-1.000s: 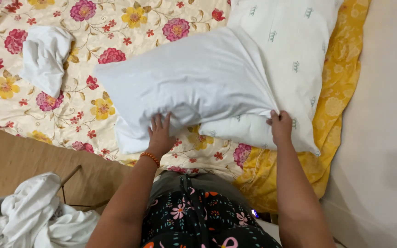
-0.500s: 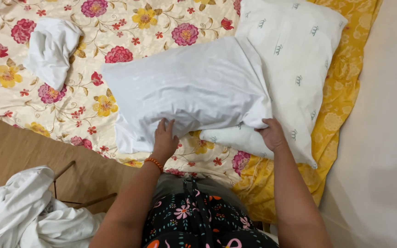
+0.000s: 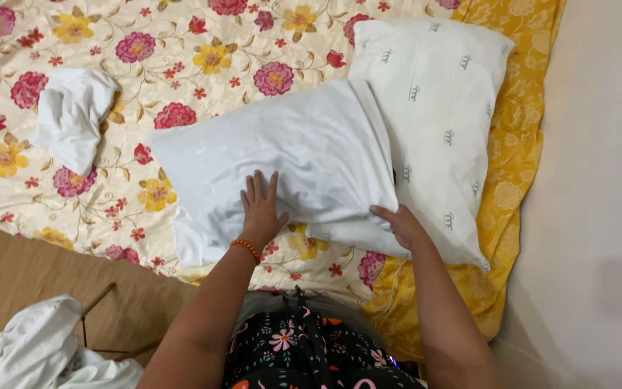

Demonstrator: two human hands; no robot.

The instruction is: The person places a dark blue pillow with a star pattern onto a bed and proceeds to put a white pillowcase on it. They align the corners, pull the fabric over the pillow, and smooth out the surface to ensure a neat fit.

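A plain white pillow (image 3: pixel 289 155) lies across the floral bedspread (image 3: pixel 181 50), its right end overlapping a second white pillow (image 3: pixel 440 108) printed with small green marks. My left hand (image 3: pixel 260 209) rests flat on the plain pillow's near edge, fingers spread; an orange bead bracelet (image 3: pixel 246 248) sits on that wrist. My right hand (image 3: pixel 401 225) touches the pillow's lower right corner where the two pillows meet, fingers curled at the edge; whether it grips the fabric is unclear.
A crumpled white cloth (image 3: pixel 73 115) lies on the bedspread at the left. A yellow patterned sheet (image 3: pixel 512 180) shows along the bed's right edge, beside a pale wall (image 3: pixel 599 216). A heap of white fabric (image 3: pixel 30 353) sits on the wooden floor (image 3: pixel 16 281) at lower left.
My left hand has slid further up onto the plain pillow and flattened. My right hand moved left along the pillow's near edge to its lower right corner.
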